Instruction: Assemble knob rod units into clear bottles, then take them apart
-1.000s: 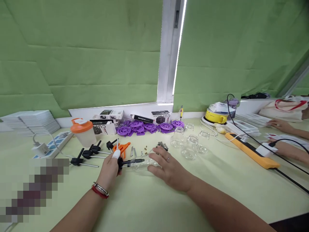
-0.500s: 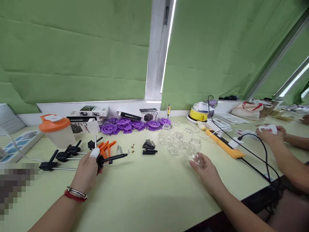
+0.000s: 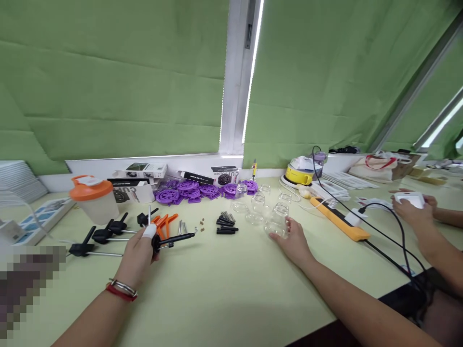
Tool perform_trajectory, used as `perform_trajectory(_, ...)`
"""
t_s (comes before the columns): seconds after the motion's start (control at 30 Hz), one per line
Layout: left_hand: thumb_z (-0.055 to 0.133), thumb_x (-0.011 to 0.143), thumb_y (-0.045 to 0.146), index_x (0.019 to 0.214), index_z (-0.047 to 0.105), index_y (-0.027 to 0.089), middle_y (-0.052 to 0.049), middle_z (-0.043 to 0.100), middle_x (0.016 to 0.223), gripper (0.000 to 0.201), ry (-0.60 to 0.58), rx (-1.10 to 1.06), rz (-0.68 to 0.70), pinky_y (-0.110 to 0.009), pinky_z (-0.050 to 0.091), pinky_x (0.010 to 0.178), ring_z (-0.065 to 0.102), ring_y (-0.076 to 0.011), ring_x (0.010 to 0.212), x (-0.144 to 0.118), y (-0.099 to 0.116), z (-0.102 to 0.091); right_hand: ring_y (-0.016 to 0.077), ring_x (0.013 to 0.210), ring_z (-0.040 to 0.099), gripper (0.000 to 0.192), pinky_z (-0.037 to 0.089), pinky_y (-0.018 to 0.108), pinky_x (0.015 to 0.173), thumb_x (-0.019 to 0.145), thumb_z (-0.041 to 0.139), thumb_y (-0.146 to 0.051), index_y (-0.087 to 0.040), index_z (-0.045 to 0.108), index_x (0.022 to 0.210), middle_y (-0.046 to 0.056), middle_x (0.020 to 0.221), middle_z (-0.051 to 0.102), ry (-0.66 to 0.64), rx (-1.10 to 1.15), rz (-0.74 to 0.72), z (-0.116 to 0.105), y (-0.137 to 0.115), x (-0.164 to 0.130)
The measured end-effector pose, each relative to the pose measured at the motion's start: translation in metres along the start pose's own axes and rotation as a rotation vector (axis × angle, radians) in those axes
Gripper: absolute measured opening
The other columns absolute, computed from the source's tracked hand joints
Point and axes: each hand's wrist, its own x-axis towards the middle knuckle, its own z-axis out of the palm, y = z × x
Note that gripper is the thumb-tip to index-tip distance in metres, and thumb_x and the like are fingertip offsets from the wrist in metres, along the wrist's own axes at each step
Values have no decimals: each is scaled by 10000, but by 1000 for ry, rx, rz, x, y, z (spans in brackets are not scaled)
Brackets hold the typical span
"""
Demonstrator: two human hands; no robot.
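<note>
Small clear glass jar (image 3: 277, 220) now stands mid-bench at the near edge of the cluster of matching clear jars (image 3: 255, 208); half a second ago it sat further right. Right hand (image 3: 293, 242) cups it, fingers loosely curled. Left hand (image 3: 139, 255) pinches the black plastic rod with knob (image 3: 172, 238), bench left-centre, unchanged.

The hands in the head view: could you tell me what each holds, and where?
Left hand grips a black rod tool at its knob end; right hand clasps a glass jar by its side.
</note>
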Motion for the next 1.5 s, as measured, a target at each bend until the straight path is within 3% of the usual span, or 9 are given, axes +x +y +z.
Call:
perform_trajectory(0.27, 550, 728, 504, 717, 541, 182, 42, 440, 508, 323, -43, -17, 51, -213, 349, 356, 430, -105, 396, -6, 4, 0, 344, 1039, 493, 995, 430, 493, 874, 540, 737, -583, -95, 354, 1318, 187, 1164, 492, 205, -97, -94, 2, -14, 8)
perform_trajectory(0.37, 536, 746, 498, 705, 529, 185, 45, 436, 520, 316, -94, 31, 92, -213, 357, 364, 439, -106, 414, -9, 3, 0, 361, 1151, 435, 744, 350, 536, 961, 718, 652, -514, -119, 397, 1294, 199, 1204, 495, 289, -180, -493, 4, -47, -14)
perform_trajectory(0.5, 507, 786, 486, 705, 500, 192, 43, 462, 558, 304, -188, 101, 105, -208, 365, 370, 449, -96, 420, -21, 8, 4, 282, 1116, 492, 406, 367, 474, 967, 866, 539, -258, -195, 480, 1263, 135, 1182, 570, 48, -255, -1178, 29, -113, -59)
perform_trajectory(0.67, 432, 825, 559, 726, 481, 195, 48, 442, 498, 381, -361, 96, 41, -199, 270, 314, 450, -110, 365, -43, 14, 12, 250, 910, 561, 358, 421, 436, 833, 872, 428, -83, -103, 534, 1214, 139, 996, 646, -18, -248, -1440, 64, -168, -87)
perform_trajectory(0.8, 391, 866, 514, 1007, 505, 182, 11, 541, 631, 378, -356, 120, 323, -238, 391, 407, 552, -148, 513, -47, 12, 7, 211, 815, 561, 293, 432, 369, 750, 891, 383, -85, -115, 593, 1094, 118, 901, 647, -185, -5, -1156, 57, -184, -72)
perform_trajectory(0.93, 613, 758, 398, 1265, 433, 206, -103, 564, 1113, 571, -207, 383, 755, -324, 477, 715, 568, -219, 936, -44, 11, 2, 145, 656, 514, 184, 395, 265, 598, 874, 461, -182, -172, 638, 826, 22, 722, 573, -641, 274, -583, 40, -194, -48)
perform_trajectory(1.07, 612, 759, 356, 1172, 534, 181, -73, 606, 985, 456, -402, 403, 555, -312, 485, 709, 578, -196, 845, -41, 6, 8, 91, 473, 365, 104, 301, 234, 501, 808, 528, -214, -170, 610, 762, -57, 532, 432, -1030, 427, -171, 54, -189, -39)
perform_trajectory(1.27, 662, 682, 368, 1063, 583, 128, 19, 525, 680, 457, -433, 214, 13, -269, 451, 508, 499, -116, 509, -26, -11, 21, 132, 635, 531, 160, 400, 266, 627, 749, 571, -163, -161, 540, 906, -18, 671, 568, -825, 560, -42, 105, -166, -49)
perform_trajectory(1.5, 633, 687, 415, 999, 634, 156, 38, 496, 588, 406, -345, 240, 7, -250, 410, 481, 464, -117, 484, -23, -26, 24, 171, 752, 586, 183, 416, 315, 751, 764, 567, -195, -192, 541, 945, -1, 745, 648, -655, 470, -200, 120, -158, -54)
